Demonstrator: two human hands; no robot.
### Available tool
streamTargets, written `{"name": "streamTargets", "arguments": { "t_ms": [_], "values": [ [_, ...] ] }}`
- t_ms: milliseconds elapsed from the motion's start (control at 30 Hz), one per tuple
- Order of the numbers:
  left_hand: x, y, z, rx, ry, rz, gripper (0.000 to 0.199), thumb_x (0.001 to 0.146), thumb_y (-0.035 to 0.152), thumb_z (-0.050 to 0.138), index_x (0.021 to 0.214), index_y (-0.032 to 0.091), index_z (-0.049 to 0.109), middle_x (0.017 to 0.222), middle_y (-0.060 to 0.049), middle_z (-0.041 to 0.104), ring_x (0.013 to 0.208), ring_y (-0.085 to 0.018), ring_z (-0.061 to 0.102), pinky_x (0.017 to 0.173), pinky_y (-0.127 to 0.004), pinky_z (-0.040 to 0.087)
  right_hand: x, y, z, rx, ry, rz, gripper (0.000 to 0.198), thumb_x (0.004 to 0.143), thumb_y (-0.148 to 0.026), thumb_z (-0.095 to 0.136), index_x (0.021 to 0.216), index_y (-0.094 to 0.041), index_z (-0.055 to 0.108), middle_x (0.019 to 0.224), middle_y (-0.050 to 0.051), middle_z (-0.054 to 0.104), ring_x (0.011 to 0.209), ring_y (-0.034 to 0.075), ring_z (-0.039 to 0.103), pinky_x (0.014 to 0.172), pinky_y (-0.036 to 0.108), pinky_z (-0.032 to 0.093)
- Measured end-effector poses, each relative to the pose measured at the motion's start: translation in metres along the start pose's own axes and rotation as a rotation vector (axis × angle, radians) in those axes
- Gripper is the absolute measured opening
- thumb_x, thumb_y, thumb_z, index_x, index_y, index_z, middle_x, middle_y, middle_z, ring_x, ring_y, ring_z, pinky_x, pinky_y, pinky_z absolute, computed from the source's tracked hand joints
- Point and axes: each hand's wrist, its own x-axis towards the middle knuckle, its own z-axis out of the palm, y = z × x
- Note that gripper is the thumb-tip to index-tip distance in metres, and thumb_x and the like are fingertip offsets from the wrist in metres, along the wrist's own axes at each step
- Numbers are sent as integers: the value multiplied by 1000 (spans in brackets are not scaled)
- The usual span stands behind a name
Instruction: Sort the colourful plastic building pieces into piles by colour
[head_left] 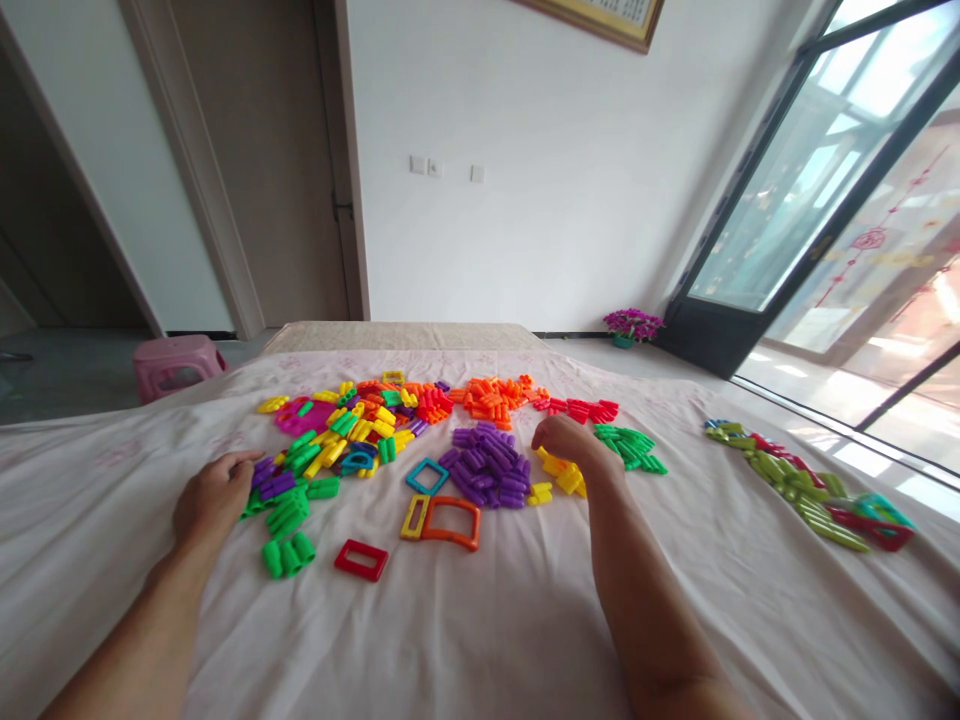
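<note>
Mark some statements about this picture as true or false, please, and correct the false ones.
The purple pile is nearer to the camera than the orange pile. True.
The pink stool stands on the right. False: the pink stool is on the left.
A yellow frame lies beside the orange frame. True.
The orange frame lies on the purple pile. False: the orange frame lies on the cloth.
Purple flowers stand near the glass door. True.
</note>
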Motion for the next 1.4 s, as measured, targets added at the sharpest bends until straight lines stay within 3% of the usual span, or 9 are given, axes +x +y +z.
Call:
{"name": "streamTargets", "arguments": {
  "t_ms": [167,367,533,667,800,1000,1167,1300,1400],
  "values": [
    [0,0,-1,-1,6,8,43,91,41,41,118,26,70,111,-7,72,85,-23,62,64,-27,42,-13,-21,-18,1,-240,-23,34,72,-21,75,105,-21,77,104,6,76,96,23,69,75,26,50],
    [0,0,-1,-21,23,37,41,89,36,45,118,22,70,104,-6,73,77,-20,60,63,-26,41,-20,-37,-20,-82,-320,57,40,67,-26,80,107,-24,75,107,7,74,101,28,67,80,32,50],
    [0,-1,3,-31,50,23,39,90,38,41,113,28,71,106,-5,73,85,-23,64,68,-30,44,-16,-30,-14,-117,-221,31,38,69,-8,69,103,-22,75,105,10,73,103,28,66,80,32,48],
    [2,-2,6,-32,70,38,40,90,39,40,111,28,72,111,-6,73,94,-26,65,72,-32,46,-13,-44,-14,-17,14,-83,33,78,-6,57,102,-21,74,104,7,74,100,22,66,81,28,46],
    [3,-3,7,-43,77,61,39,90,37,41,111,27,72,112,-7,73,96,-27,66,74,-33,47,-5,-92,0,144,212,-371,32,85,-13,54,112,-19,70,111,8,71,105,21,63,90,28,45],
    [3,-3,8,-52,67,49,39,90,39,40,110,28,72,116,-7,72,100,-28,65,77,-34,47,31,-175,32,204,175,-638,49,85,-7,50,133,-16,57,134,13,60,124,23,54,104,36,42],
    [3,-2,7,-59,80,74,38,89,35,42,109,27,73,113,-6,74,98,-26,66,77,-31,48,56,-210,41,92,150,-527,42,84,-11,56,125,-15,61,123,14,64,117,27,56,90,35,49],
    [3,0,6,-78,78,67,36,88,34,44,108,26,73,111,-6,74,99,-26,66,80,-32,48,57,-215,39,35,129,-411,34,83,-24,64,115,-15,65,121,16,62,110,29,59,83,35,51],
    [3,2,6,-73,60,44,38,89,35,42,110,27,72,114,-6,73,101,-27,65,81,-33,47,51,-212,35,20,100,-395,42,80,-37,69,116,-15,63,120,16,63,111,30,60,85,36,50]
  ]
}}
